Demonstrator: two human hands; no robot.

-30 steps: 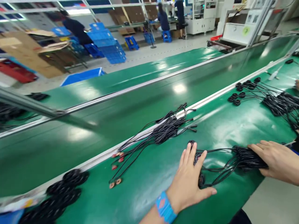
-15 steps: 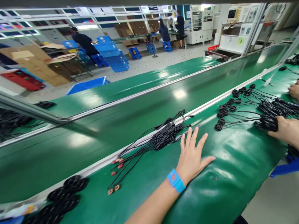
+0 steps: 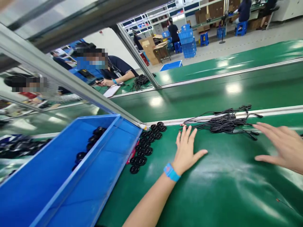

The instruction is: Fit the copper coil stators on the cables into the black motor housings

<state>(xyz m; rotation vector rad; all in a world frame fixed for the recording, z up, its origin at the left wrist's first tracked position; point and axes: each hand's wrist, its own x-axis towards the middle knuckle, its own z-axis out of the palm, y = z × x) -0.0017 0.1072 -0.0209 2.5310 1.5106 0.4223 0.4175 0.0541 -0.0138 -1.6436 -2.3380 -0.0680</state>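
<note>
My left hand point(image 3: 186, 154), with a blue wristband point(image 3: 172, 172), is over the green worktop point(image 3: 213, 189), fingers spread and holding nothing. Just beyond its fingertips are the reddish ends point(image 3: 183, 125) of a bundle of black cables point(image 3: 222, 123). This bundle lies along the white edge strip. My right hand point(image 3: 280, 145) reaches in from the right with fingers stretched out and nothing in them. It hovers near the right-hand cable ends point(image 3: 254, 135); whether it touches them I cannot tell. Several black round wheel-like parts point(image 3: 144, 143) lie in a cluster left of my left hand.
A large blue bin point(image 3: 113, 157) fills the lower left, with black round parts point(image 3: 97, 135) inside. A metal post point(image 3: 94, 85) rises behind it. Across the conveyor point(image 3: 201, 97), a masked person point(image 3: 120, 67) works beside more black cables point(image 3: 140, 82). Stacked blue crates point(image 3: 188, 42) stand farther back.
The view has swung left, bringing the blue bin in. My right hand has let go of the black cable bundle it gripped and moved left. My left hand remains spread, now nearer the reddish ends.
</note>
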